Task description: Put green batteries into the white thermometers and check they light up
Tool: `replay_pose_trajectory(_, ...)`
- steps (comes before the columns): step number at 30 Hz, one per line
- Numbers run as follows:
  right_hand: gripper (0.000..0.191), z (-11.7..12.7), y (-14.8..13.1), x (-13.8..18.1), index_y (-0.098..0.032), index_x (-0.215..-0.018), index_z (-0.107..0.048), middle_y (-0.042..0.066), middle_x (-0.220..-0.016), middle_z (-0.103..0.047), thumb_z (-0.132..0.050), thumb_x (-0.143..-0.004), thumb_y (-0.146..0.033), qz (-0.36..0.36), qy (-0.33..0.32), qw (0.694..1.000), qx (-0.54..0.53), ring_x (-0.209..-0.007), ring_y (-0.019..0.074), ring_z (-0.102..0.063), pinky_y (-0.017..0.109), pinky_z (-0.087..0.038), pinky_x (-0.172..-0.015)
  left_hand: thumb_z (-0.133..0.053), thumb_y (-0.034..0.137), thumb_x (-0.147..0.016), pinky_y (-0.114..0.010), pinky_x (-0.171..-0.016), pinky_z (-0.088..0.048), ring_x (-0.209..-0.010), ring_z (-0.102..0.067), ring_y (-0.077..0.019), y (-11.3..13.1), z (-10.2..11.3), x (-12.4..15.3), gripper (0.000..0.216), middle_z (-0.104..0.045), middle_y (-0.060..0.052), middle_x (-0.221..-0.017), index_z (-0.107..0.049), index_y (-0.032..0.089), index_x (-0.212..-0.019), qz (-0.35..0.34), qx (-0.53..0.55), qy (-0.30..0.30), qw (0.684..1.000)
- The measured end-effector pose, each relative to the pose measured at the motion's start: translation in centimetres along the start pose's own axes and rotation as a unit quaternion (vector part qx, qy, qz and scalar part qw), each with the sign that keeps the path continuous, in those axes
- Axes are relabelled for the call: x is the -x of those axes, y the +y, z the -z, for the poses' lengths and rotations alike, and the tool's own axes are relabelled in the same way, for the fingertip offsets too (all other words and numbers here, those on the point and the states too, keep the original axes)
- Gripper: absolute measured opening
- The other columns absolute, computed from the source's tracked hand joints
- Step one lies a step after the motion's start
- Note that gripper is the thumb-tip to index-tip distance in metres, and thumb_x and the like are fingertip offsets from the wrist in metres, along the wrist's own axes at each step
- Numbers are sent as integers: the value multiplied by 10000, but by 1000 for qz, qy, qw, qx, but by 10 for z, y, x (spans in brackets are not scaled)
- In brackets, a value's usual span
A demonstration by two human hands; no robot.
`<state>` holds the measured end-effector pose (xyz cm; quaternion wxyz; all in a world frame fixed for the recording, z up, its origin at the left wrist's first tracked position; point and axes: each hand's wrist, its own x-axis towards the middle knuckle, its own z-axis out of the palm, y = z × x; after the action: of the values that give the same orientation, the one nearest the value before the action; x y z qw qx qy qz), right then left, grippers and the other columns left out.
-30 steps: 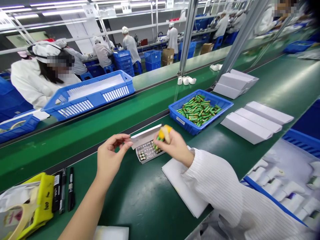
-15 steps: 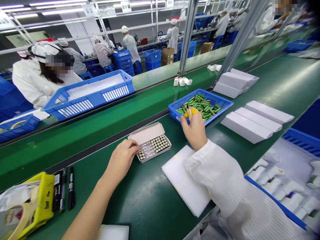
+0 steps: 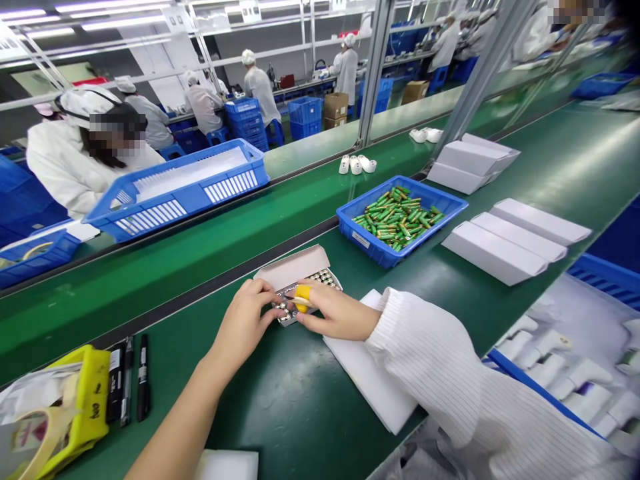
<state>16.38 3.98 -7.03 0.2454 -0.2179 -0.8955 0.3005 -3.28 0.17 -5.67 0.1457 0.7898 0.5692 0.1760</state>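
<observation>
A small open white box (image 3: 295, 268) with batteries standing in rows lies on the green bench in front of me. My left hand (image 3: 245, 323) rests at its left end, fingers curled against the box edge. My right hand (image 3: 330, 312), with a yellow cot on one finger, reaches over the box from the right with fingers pinched; what they pinch is too small to make out. A blue tray (image 3: 443, 208) of loose green batteries stands behind and to the right.
White flat cartons (image 3: 493, 253) lie to the right, a white foam sheet (image 3: 367, 377) lies under my right arm. Black pens (image 3: 127, 380) and a yellow tape dispenser (image 3: 75, 407) sit at left. Beyond the conveyor are a large blue basket (image 3: 175, 187) and workers in white coats.
My right hand came back from the blue battery tray to the small box. My left hand stayed at the box's left end.
</observation>
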Motion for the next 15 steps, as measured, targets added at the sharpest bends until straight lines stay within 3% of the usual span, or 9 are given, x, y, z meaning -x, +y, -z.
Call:
replay_pose_trajectory(5,111,3,1,2,-157,-959,-524,74,-910,-577,-457,-887,-210,-32,-18,999,-34,-851,195,-532,322,-424,-791,-675,335,-756,-300,-684,-447,-757,-585,-179,-3,6,3,155,-661,-30,-811,-694,190,-804,98,164,80,978)
replay_pose_trajectory(8,220,5,3,4,-155,-1016,-516,90,-977,-576,-350,-953,-286,6,16,997,-79,-928,198,-518,338,-408,-845,-696,387,-725,-278,-651,-468,-716,-608,-170,0,10,3,295,-677,-44,-790,-678,155,-905,150,313,133,928)
replay_pose_trajectory(11,329,4,6,5,-166,-884,-511,58,-843,-548,-276,-976,-378,11,60,995,-82,-801,181,-499,316,-403,-752,-715,372,-713,-243,-616,-478,-689,-614,-148,5,11,1,414,-683,-44,-785,-652,140,-1050,152,427,175,874)
replay_pose_trajectory(15,364,2,4,5,-185,-759,-458,-9,-660,-449,-294,-966,-436,-27,11,995,-100,-615,133,-434,257,-340,-587,-757,333,-673,-220,-586,-489,-625,-610,-125,10,7,0,318,-691,-47,-734,-705,129,-912,148,493,182,838)
